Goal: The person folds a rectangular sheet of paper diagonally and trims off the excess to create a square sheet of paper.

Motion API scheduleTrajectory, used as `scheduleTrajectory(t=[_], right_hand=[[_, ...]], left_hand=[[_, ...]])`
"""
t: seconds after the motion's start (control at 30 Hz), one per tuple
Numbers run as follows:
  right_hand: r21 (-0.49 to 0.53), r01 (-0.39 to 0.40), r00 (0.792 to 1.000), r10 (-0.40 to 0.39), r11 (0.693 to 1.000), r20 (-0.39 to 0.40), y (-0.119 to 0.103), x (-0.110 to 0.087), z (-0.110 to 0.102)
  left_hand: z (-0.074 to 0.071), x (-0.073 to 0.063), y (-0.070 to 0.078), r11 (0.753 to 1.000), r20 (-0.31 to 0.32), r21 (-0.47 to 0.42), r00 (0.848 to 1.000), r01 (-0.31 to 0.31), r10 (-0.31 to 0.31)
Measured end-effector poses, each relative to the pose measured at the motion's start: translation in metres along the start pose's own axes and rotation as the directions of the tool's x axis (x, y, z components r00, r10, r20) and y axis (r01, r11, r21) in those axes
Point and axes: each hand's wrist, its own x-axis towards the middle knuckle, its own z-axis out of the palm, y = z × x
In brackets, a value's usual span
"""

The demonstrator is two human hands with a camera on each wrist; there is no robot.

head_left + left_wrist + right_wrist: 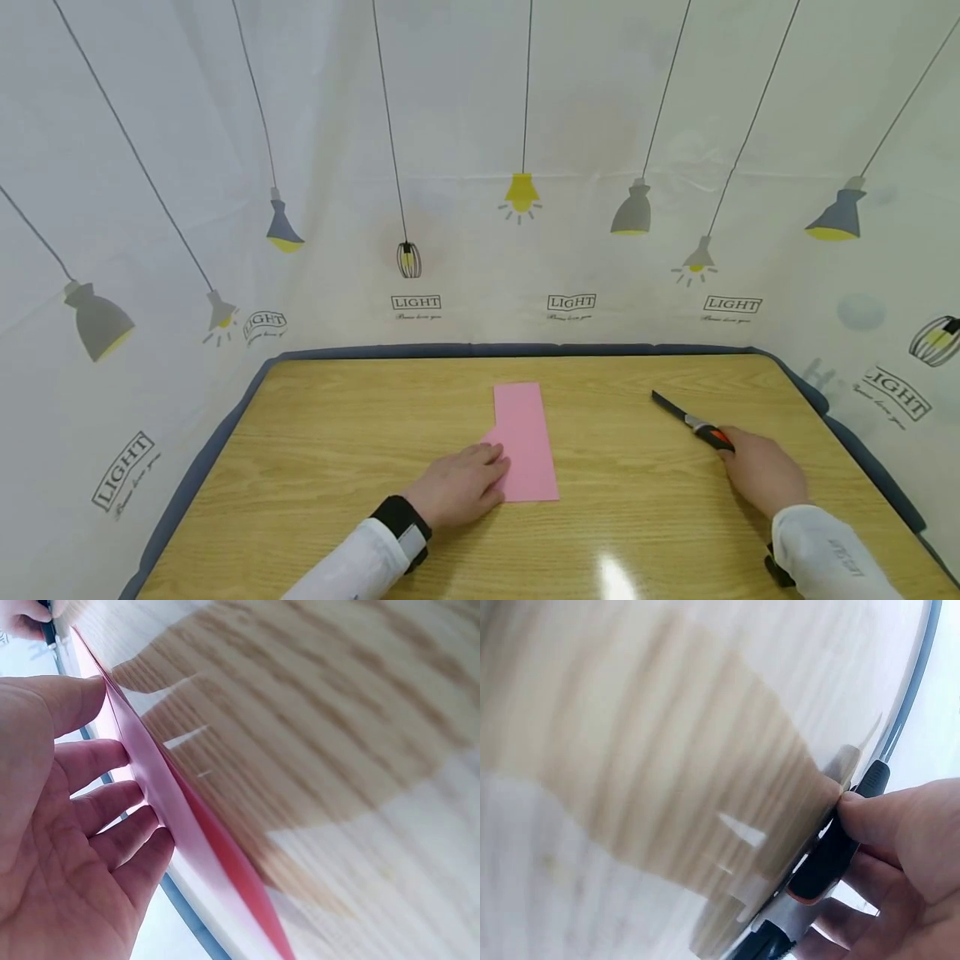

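Observation:
My left hand [461, 483] rests on the left part of a folded sheet of pink paper [528, 446], which lies on the table. In the left wrist view its fingertips [154, 825] touch the upper layer of the paper [169, 795], and the layers gape apart along one edge. At the right, my right hand [765, 471] pinches a utility knife [693, 422] by its black and orange end, low over the table. Thumb and fingers close round that end of the knife [825, 859] in the right wrist view. The knife's other end points away to the upper left.
The wooden table [360, 400] has a grey-blue padded edge [480, 350] along its back and sides. Behind and beside it hangs a white cloth [465, 108] printed with lamps.

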Motion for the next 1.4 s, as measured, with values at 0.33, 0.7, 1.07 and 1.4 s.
scheduleTrajectory(t=[0.33, 0.7, 1.07, 1.4], right_hand=[[-0.098, 0.140, 0.983, -0.151, 0.985, -0.108, -0.040, -0.004, 0.014], [0.055, 0.238, 0.969, -0.233, 0.970, -0.080, -0.097, -0.021, 0.024], [0.034, 0.347, 0.937, -0.345, 0.937, -0.064, -0.128, -0.038, 0.026], [0.037, 0.382, 0.924, -0.381, 0.923, -0.040, -0.137, -0.049, 0.027]], left_hand=[[0.001, 0.002, 0.000, 1.000, 0.017, -0.023, 1.000, 0.003, -0.003], [0.001, 0.003, 0.000, 1.000, 0.007, -0.026, 1.000, 0.011, -0.011], [0.002, 0.007, 0.003, 0.999, -0.026, 0.023, 0.999, 0.030, -0.029], [-0.001, 0.006, 0.008, 0.995, -0.030, 0.083, 0.998, 0.054, -0.052]])
